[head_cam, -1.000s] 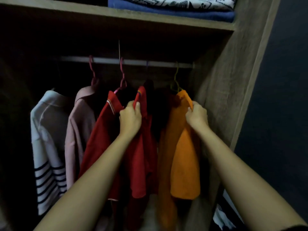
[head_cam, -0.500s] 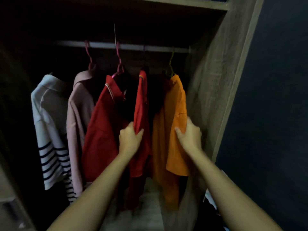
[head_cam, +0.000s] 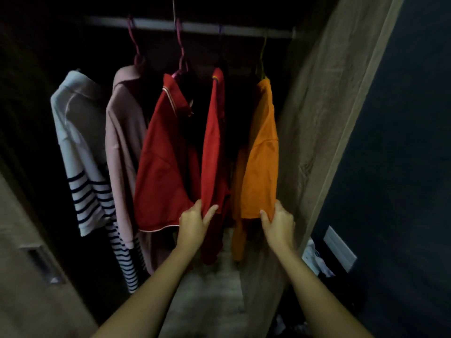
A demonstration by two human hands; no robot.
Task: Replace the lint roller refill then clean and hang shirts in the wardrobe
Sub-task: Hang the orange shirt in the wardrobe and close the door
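Several shirts hang on hangers from the wardrobe rail (head_cam: 195, 26). A red shirt (head_cam: 214, 152) hangs right of centre, and my left hand (head_cam: 194, 222) pinches its lower edge between thumb and fingers. At the far right hangs an orange shirt (head_cam: 261, 154); my right hand (head_cam: 279, 222) grips its bottom hem. A darker red shirt with a pale trim (head_cam: 166, 162) hangs just left of my left hand. No lint roller is in view.
Further left hang a pink shirt (head_cam: 122, 132) and a white shirt with navy stripes (head_cam: 80, 147). The wardrobe's wooden side panel (head_cam: 317, 118) stands close on the right, a dark wall beyond it. Crumpled clothes (head_cam: 314, 259) lie low on the right.
Both hands have slid down from the collars to the hems of the red and orange shirts. The camera view has tilted downward, so the top shelf is out of sight.
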